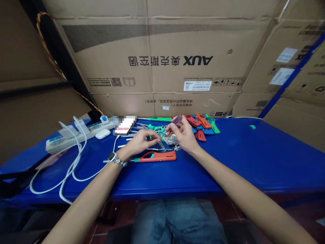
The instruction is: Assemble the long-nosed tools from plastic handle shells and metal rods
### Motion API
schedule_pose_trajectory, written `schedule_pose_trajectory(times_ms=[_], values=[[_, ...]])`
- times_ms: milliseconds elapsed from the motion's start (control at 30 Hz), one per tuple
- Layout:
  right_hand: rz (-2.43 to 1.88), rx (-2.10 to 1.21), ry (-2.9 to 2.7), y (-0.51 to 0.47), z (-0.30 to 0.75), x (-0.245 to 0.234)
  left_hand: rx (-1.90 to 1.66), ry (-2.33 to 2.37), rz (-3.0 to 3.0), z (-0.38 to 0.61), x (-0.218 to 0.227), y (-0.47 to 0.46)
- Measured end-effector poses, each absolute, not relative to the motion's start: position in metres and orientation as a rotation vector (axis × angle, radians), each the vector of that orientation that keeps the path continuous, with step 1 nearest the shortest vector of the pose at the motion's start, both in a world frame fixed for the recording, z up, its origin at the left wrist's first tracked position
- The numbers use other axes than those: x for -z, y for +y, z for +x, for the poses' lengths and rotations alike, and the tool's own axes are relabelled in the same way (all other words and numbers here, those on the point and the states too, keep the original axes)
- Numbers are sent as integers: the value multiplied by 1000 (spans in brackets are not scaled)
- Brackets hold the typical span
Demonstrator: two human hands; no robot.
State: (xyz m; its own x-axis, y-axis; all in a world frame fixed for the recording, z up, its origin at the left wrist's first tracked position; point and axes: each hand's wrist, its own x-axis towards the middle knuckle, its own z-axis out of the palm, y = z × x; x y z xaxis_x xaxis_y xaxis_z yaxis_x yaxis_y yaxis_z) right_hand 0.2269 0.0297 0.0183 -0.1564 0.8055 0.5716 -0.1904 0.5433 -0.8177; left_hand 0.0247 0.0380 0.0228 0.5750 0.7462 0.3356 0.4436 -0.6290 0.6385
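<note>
My right hand (185,134) is closed around a purple-handled tool (177,119), its handle pointing up and away; the tool's far end is hidden. To its left, my left hand (143,141) has thumb and fingers pinched together close to the right fingertips. Whatever it pinches is too small to make out. Teal lighter parts (154,127) and clear fuel tanks (170,140) lie around and beneath both hands. An orange long-reach lighter (162,156) with a metal tube lies in front of them, its tube passing behind my left wrist.
Red, orange, blue and green lighter casings (203,122) are piled at the right. A green lighter (159,119) lies behind. At left are a phone (125,125), a white earbud case (103,134), a power strip (83,133) and looped white cables (76,162). Cardboard (162,40) walls the blue table (243,159).
</note>
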Motion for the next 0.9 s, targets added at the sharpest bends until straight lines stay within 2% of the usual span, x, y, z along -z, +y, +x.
schedule_pose_trajectory(times_ms=[533, 667, 900], values=[[-595, -938, -1507, 24, 230, -25, -835, 872, 2307, 38, -21, 30], [-659, -925, -1592, 15, 242, -23, -717, 768, 2439, 46, -21, 21], [-723, -893, -1626, 7, 254, -11, -478, 871, 2572, 48, -21, 14]])
